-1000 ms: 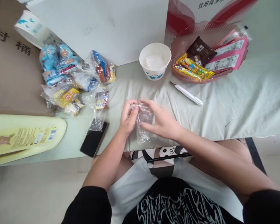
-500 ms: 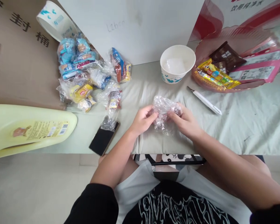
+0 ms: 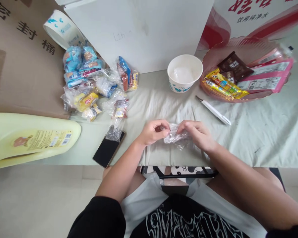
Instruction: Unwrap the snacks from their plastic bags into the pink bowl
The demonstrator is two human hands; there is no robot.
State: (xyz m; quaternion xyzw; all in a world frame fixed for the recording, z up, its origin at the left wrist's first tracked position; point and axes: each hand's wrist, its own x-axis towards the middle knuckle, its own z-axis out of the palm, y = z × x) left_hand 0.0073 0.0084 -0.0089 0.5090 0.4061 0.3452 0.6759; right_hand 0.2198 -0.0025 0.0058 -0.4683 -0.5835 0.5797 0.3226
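Near the table's front edge, a crumpled piece of clear plastic wrap (image 3: 173, 134) is stretched between my hands. The fingers and thumb of my left hand (image 3: 155, 132) pinch its left side. My right hand (image 3: 195, 132) grips the right side, its fingers curled over the plastic. Whether anything lies inside the wrap I cannot tell. Beyond my hands stands a white paper bowl (image 3: 185, 73) with a blue leaf print and something clear inside it. A white utility knife (image 3: 215, 111) lies to the right, past my right hand.
Plastic-wrapped snacks (image 3: 86, 79) are heaped at the left, with one wrapper overlapping a phone (image 3: 108, 150). A yellow-green jug (image 3: 34, 140) lies farther left. A pink glass bowl (image 3: 213, 94) at right holds snack packs. Behind stand a white box (image 3: 144, 36) and a cardboard box (image 3: 22, 72).
Both hands have come slightly nearer the table's front edge. The clear wrap between them is gathered into a smaller, flatter bundle. The view has shifted a little.
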